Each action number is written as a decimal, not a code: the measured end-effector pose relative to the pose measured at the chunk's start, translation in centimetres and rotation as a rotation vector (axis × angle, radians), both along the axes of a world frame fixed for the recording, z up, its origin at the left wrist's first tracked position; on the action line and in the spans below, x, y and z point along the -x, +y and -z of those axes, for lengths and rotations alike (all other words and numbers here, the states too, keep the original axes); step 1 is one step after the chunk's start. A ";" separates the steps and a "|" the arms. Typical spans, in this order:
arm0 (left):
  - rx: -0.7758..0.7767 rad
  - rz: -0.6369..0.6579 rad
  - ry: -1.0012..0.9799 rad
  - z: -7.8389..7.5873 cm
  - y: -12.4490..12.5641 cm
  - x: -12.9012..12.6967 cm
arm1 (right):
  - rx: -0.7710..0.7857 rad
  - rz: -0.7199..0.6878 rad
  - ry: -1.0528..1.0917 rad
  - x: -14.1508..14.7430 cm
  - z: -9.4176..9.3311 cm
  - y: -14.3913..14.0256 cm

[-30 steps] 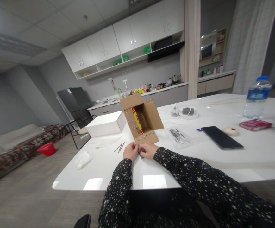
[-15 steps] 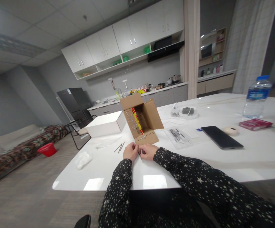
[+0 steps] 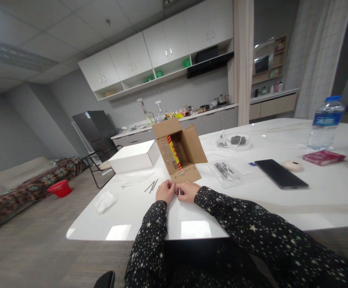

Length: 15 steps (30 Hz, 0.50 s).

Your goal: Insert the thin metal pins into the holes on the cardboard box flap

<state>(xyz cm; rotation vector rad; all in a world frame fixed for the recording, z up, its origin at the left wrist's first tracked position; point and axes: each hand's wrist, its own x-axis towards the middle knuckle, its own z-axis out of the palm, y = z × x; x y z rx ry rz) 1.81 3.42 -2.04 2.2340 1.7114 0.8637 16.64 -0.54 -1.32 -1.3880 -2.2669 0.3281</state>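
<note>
My left hand and my right hand rest close together on the white table, fingers curled and fingertips meeting. Whatever they may pinch is too small or hidden to make out. Just beyond them an open cardboard box stands with its flaps spread and its opening towards me. Small pale dots cover its left inner flap and the front flap, and a red-and-yellow strip runs along one edge. Left of my hands lie several thin dark metal rods. To the right is a clear plastic case with slim metal pieces in it.
A white box sits behind left, with crumpled tissue nearer the table's left edge. On the right are a black phone, a beige rounded object, a dark pink box and a water bottle. A white cabled device lies farther back.
</note>
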 end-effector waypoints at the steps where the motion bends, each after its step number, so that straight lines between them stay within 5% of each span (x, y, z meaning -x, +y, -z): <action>1: 0.003 -0.001 0.001 -0.1 -0.1 0.0 | -0.003 0.000 -0.001 0.0 0.0 0.0; 15: 0.010 -0.007 -0.022 -0.2 -0.2 -0.1 | -0.058 -0.008 -0.020 -0.6 -0.1 0.7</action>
